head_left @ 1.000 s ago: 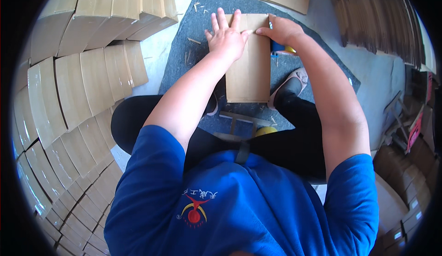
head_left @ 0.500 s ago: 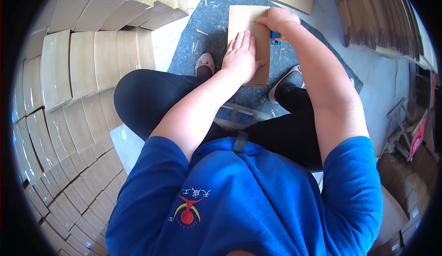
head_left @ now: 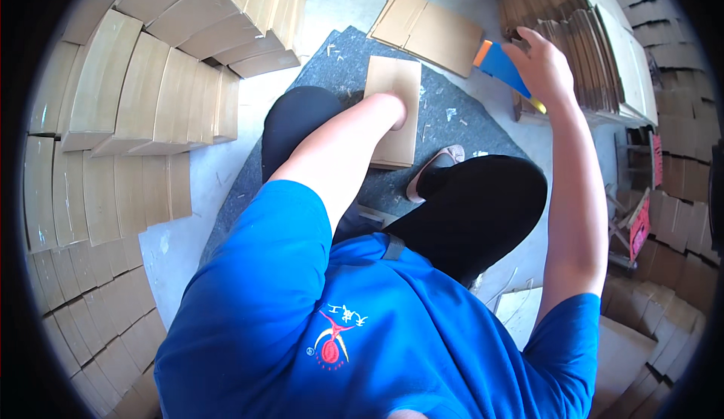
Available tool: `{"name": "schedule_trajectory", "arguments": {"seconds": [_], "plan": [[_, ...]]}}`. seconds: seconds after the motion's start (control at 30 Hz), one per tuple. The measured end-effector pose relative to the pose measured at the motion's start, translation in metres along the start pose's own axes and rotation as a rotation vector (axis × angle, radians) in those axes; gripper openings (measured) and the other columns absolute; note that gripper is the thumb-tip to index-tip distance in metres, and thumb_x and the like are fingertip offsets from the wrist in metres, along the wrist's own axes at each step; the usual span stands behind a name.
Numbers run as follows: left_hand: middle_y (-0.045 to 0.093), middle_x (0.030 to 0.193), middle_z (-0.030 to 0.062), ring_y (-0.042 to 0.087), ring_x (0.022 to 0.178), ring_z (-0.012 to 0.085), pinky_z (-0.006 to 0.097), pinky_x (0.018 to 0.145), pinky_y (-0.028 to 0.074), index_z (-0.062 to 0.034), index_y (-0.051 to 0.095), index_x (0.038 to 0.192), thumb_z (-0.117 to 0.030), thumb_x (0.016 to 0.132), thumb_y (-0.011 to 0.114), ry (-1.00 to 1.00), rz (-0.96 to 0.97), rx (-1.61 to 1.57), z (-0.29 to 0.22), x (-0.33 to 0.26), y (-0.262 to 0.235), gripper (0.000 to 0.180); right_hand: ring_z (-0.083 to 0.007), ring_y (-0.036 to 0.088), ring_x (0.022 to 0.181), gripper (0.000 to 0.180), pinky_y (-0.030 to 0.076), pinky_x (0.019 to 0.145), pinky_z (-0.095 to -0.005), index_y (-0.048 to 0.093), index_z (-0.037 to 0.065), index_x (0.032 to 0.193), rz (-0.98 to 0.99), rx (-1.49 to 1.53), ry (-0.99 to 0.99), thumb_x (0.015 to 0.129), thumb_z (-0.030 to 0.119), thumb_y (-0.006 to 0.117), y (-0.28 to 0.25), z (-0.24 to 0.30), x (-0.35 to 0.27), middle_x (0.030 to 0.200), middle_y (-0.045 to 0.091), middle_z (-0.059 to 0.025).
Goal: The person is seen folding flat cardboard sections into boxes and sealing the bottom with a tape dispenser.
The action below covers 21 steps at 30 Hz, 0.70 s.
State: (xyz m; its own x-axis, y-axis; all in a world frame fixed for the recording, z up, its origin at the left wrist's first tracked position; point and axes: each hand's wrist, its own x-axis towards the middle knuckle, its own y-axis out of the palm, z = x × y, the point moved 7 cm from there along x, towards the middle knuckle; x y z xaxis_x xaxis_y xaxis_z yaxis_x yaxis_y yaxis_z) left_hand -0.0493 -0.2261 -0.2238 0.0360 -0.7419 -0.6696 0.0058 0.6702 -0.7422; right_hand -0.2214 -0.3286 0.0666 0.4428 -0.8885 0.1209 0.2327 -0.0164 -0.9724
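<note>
The right hand (head_left: 544,68) is clamped around a blue tool (head_left: 501,66) with an orange edge and a yellow end, seemingly a tape dispenser, held up and well apart from the carton. Thumb and forefinger show; the other fingers are hidden, so how firmly they wrap the handle is unclear. If that grip is loose, the tool could twist or drop, its weight sitting forward of the palm.

The left hand (head_left: 395,111) is at the top of the cardboard carton (head_left: 400,144); blur and the forearm hide its fingers, so I cannot tell whether that grip is apart or together. Lopsided pressing there could dent the panel or skew the carton, which lies on the dark mat (head_left: 483,128) between the person's legs.

The right shoe (head_left: 414,187) is just beside the carton, so a shift of the foot could nudge it. Scraps scattered on the mat could cling to anything sticky.

Beyond, flat cardboard sheets (head_left: 434,34) lie near the tool, and a stack of folded cardboard (head_left: 596,57) stands behind the right hand. A wide swing could knock either one, since the hand hangs so close to them.
</note>
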Motion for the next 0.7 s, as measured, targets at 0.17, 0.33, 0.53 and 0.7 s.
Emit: {"name": "schedule_trajectory", "arguments": {"seconds": [0.17,0.33,0.53,0.7], "plan": [[0.066,0.121,0.0178,0.065,0.107,0.032,0.042,0.09,0.052,-0.0105,0.075,0.105,-0.013,0.085,0.056,0.304,0.279,0.152,-0.024,0.026,-0.009,0.028,-0.0212,0.068,0.073,0.047,0.052,0.072,-0.0334,0.064,0.008,0.126,-0.163,0.24,0.178,0.087,0.034,0.071,-0.023,-0.035,-0.089,0.079,0.07,-0.0144],[0.065,0.122,0.0146,0.063,0.106,0.0291,0.039,0.091,0.051,-0.0101,0.072,0.111,-0.014,0.086,0.056,0.107,0.397,0.003,-0.001,0.08,0.019,0.03,-0.0098,0.057,0.062,0.039,0.049,0.061,-0.0286,0.066,0.005,0.124,-0.173,0.387,0.319,0.089,0.023,0.072,0.006,-0.044,-0.125,0.065,0.062,-0.0076],[0.067,0.117,0.0153,0.065,0.103,0.0289,0.038,0.088,0.051,-0.0086,0.073,0.107,-0.007,0.081,0.059,0.225,0.379,0.014,-0.049,0.033,-0.025,0.029,-0.0085,0.057,0.066,0.036,0.05,0.064,-0.0267,0.067,0.004,0.122,-0.149,0.47,0.427,0.092,0.022,0.071,0.051,-0.07,-0.116,0.069,0.062,-0.0048],[0.07,0.109,0.0197,0.066,0.1,0.0354,0.043,0.083,0.052,-0.0037,0.075,0.101,0.001,0.073,0.06,0.462,0.374,0.159,0.007,-0.037,-0.069,0.032,-0.0085,0.06,0.073,0.029,0.051,0.07,-0.0254,0.069,0.004,0.114,-0.139,0.665,0.305,0.09,0.02,0.073,0.078,-0.032,-0.068,0.077,0.067,-0.0043]]}}
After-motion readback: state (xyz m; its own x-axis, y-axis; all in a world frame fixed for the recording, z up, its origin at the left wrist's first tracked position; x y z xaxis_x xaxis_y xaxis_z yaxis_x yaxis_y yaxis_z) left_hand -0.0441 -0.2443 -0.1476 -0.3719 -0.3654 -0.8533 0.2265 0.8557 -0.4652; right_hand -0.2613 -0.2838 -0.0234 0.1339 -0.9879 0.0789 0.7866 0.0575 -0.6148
